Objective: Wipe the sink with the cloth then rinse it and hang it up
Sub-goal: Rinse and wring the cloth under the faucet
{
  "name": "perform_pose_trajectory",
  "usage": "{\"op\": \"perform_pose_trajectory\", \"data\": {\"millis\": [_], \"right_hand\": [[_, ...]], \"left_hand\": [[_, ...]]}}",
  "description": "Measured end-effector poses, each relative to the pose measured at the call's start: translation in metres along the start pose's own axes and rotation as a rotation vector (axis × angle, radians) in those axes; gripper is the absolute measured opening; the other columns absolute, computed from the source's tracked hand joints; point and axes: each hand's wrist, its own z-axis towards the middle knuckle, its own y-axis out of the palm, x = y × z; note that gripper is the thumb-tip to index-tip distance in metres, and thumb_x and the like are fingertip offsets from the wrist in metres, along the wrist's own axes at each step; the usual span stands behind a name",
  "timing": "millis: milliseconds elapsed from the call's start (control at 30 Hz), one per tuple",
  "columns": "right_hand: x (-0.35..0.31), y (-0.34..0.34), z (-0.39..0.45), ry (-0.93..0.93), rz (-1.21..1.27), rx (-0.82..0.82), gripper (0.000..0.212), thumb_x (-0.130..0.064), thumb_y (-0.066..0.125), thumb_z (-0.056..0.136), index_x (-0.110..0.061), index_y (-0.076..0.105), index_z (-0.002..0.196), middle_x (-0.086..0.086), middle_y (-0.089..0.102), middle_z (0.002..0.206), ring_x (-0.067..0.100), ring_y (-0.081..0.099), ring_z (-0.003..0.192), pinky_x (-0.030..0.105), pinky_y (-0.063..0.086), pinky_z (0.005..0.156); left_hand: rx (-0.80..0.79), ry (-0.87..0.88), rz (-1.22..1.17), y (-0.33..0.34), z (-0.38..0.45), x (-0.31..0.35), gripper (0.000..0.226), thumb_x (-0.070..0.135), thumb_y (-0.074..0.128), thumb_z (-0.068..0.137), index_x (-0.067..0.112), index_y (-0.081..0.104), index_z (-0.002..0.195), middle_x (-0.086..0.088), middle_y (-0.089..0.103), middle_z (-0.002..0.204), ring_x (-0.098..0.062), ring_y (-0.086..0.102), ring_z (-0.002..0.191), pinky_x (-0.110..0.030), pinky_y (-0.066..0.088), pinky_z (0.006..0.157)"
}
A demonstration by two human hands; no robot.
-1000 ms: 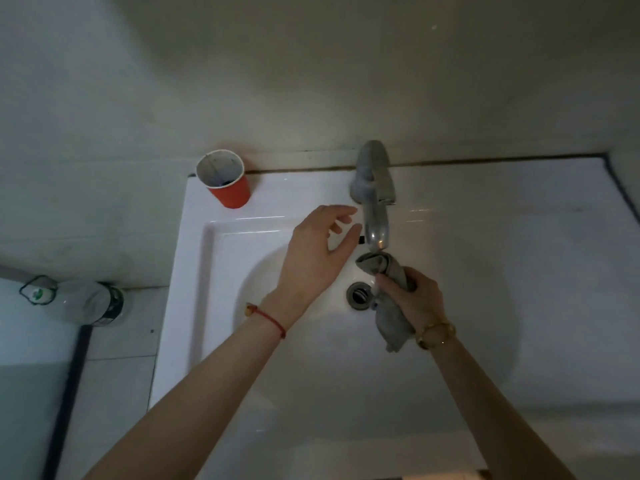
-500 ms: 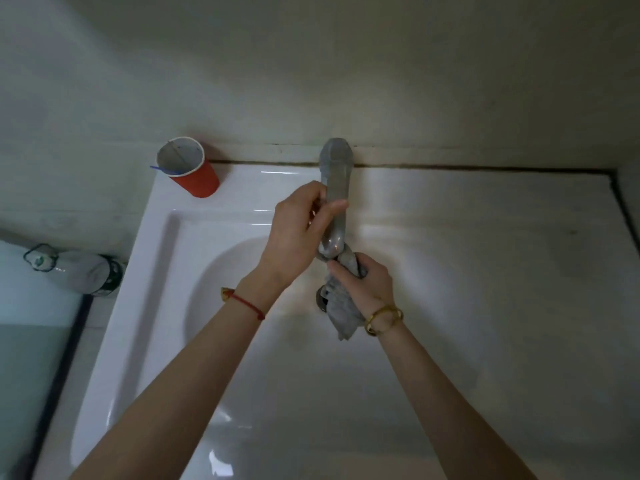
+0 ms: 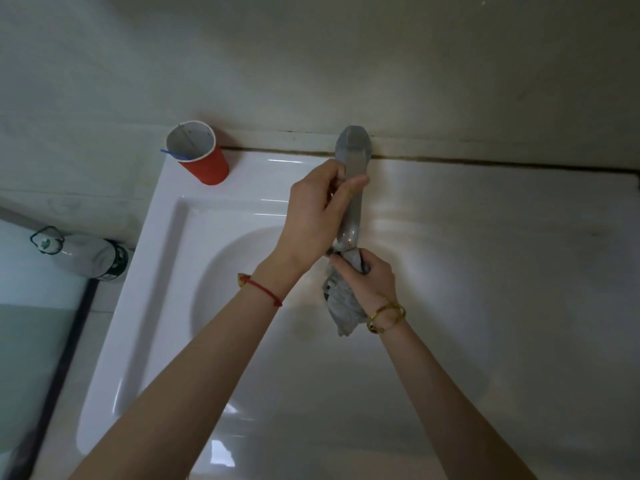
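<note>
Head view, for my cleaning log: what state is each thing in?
Cloth: bunched, held under the spout.
Tap: handle gripped; no water visible.
Left hand: closed on the tap.
Right hand: closed on the cloth.
Sink: glossy, no standing water seen.
Red cup: upright on the sink's corner.

Glossy white sink point(image 3: 166, 237), matt grey cloth point(image 3: 341, 306)

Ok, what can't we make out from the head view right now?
- Water flow: the spout mouth of the grey metal tap is hidden by the bunched grey cloth in the right hand.
- Drain: hidden by cloth and hand.
- Tap lever position: covered by the left hand.
- Hanging spot: none in frame.
- White sink: near edge cut off.
</note>
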Motion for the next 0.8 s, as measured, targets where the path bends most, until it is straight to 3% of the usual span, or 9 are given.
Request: {"op": "perform_pose_trajectory", "data": {"millis": [167,300,400,467,533,567,633,700,800], "right_hand": [[0.001,0.005,0.0,-0.003,0.042,0.033,0.03,-0.04,0.076,0.078,-0.02,0.059,0.064,-0.01,0.06,0.056,0.001,0.052,0.055,0.021,0.045,0.058],[0.005,0.008,-0.003,0.018,0.072,0.03,0.027,-0.04,0.073,0.081,-0.016,0.063,0.071,-0.001,0.065,0.064,0.005,0.054,0.058,0.022,0.048,0.063],[0.01,0.011,-0.004,-0.002,0.056,0.029,0.022,-0.033,0.069,0.086,-0.02,0.06,0.071,-0.006,0.06,0.062,-0.002,0.049,0.054,0.013,0.042,0.057],[0.012,0.015,-0.004,-0.047,0.053,0.022,0.018,-0.027,0.066,0.088,-0.029,0.056,0.074,-0.011,0.057,0.065,-0.005,0.051,0.057,0.011,0.039,0.058],[0.015,0.021,-0.005,-0.05,0.079,0.015,0.01,-0.025,0.066,0.088,-0.031,0.058,0.087,-0.014,0.057,0.07,-0.006,0.054,0.065,0.01,0.041,0.063],[0.018,0.022,-0.006,-0.033,0.113,0.014,0.014,-0.026,0.067,0.087,-0.028,0.06,0.099,-0.014,0.06,0.076,-0.004,0.057,0.072,0.013,0.044,0.067],[0.022,0.022,-0.009,0.008,0.268,0.007,0.04,-0.03,0.069,0.08,-0.026,0.058,0.119,-0.004,0.067,0.095,0.006,0.062,0.09,0.021,0.05,0.08],[0.026,0.02,-0.008,0.032,0.373,0.017,0.045,-0.031,0.073,0.078,-0.029,0.057,0.121,-0.001,0.067,0.113,0.011,0.062,0.105,0.025,0.05,0.088],[0.03,0.023,-0.008,0.108,0.45,-0.043,0.054,-0.04,0.074,0.079,-0.024,0.056,0.128,0.0,0.063,0.125,0.014,0.061,0.114,0.031,0.052,0.093]], "left_hand": [[-0.021,0.045,0.009,-0.005,0.007,0.002,0.037,0.022,0.059,0.099,-0.009,0.053,0.081,-0.022,0.051,0.069,-0.007,0.039,0.059,-0.012,0.034,0.056],[0.157,-0.009,-0.039,-0.001,-0.02,-0.016,0.03,0.022,0.053,0.101,-0.002,0.057,0.082,-0.013,0.056,0.072,-0.007,0.045,0.06,-0.015,0.036,0.059],[0.244,-0.329,-0.001,0.017,-0.054,-0.062,0.02,0.033,0.051,0.098,0.015,0.058,0.096,0.0,0.062,0.089,-0.009,0.058,0.081,-0.024,0.049,0.075],[0.06,-0.644,-0.058,0.029,-0.065,-0.084,0.037,0.054,0.052,0.091,0.022,0.056,0.109,-0.002,0.065,0.109,-0.018,0.063,0.1,-0.041,0.055,0.091],[-0.138,-0.917,-0.27,0.036,-0.067,-0.09,0.047,0.064,0.05,0.089,0.023,0.06,0.11,-0.005,0.069,0.114,-0.021,0.066,0.103,-0.046,0.055,0.095],[-0.175,-0.968,-0.349,0.037,-0.067,-0.092,0.049,0.066,0.049,0.089,0.023,0.063,0.106,-0.005,0.071,0.112,-0.021,0.068,0.102,-0.047,0.055,0.096],[-0.147,-0.929,-0.349,0.04,-0.066,-0.093,0.056,0.072,0.051,0.081,0.021,0.066,0.098,-0.006,0.073,0.104,-0.024,0.07,0.099,-0.05,0.056,0.095],[-0.099,-0.836,-0.242,0.041,-0.067,-0.096,0.063,0.071,0.052,0.075,0.013,0.066,0.095,-0.01,0.073,0.097,-0.028,0.07,0.095,-0.053,0.056,0.092],[-0.081,-0.75,-0.219,0.043,-0.07,-0.1,0.033,0.041,0.055,0.096,0.01,0.066,0.099,-0.012,0.073,0.096,-0.029,0.07,0.094,-0.053,0.056,0.09]]}}
